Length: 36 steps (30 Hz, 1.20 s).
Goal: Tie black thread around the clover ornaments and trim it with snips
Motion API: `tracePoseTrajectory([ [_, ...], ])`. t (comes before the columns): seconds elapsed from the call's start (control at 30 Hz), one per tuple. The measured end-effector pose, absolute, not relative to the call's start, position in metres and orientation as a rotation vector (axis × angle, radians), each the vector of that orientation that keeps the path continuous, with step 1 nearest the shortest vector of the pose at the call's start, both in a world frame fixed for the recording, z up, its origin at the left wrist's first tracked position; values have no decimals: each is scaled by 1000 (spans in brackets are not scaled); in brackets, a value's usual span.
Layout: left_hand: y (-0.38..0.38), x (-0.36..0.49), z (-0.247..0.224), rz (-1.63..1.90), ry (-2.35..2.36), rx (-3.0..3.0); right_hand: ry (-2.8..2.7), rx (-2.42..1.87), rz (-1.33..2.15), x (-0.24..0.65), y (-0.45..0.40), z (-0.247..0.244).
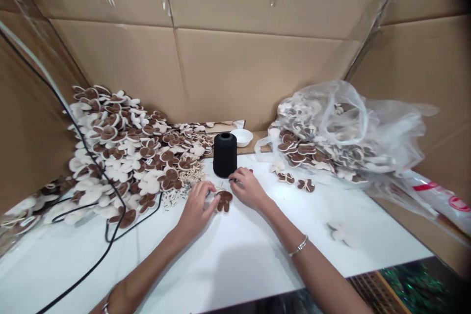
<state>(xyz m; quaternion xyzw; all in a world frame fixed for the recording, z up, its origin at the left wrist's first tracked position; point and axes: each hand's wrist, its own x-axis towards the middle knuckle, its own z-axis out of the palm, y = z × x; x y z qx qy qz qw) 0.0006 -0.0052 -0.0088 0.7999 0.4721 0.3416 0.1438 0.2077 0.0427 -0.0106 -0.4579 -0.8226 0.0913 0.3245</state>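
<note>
two hands above the white worktable (221,274) — what's the left hand (196,208) doing?

fingers spread and curved, tips resting at the edge of a brown fabric cut-out (223,201), not pinching it. the piece lies flat on the worktable just past those fingertips, between the two hands.

and the right hand (248,189)?

fingers drawn in, thumb and forefinger close together, maybe on something thin and dark (233,180) — thread or a needle, perhaps, but it's too small to tell. the cut-out sits just beside those fingertips.

how would that cut-out handle?

light and soft, i'd judge — more likely to fold or drag than to break, and its fuzzy face shouldn't be very slippery. best held by one lobe between finger and thumb, or pinned flat under the fingertips.

what's around it?

beyond the fingers, a black thread cone (225,155) stands upright, with a white bowl (242,137) behind it. past the left hand's fingers lies a big heap of similar cut-outs (121,152); past the right hand's, two more cut-outs (286,178) and a clear plastic bag (349,117) holding others.
</note>
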Motion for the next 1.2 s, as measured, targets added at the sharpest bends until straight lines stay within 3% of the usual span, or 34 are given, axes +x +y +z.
tracePoseTrajectory([
  [0.13,-6,3,-13,769,1291,2402,-2268,-953,477,198,30,-13],
  [0.43,6,-14,-15,770,1343,2514,-2142,-1014,796,195,21,-22],
  [1.2,-12,-10,-30,898,1356,2547,-2173,-1005,762,195,21,-24],
])
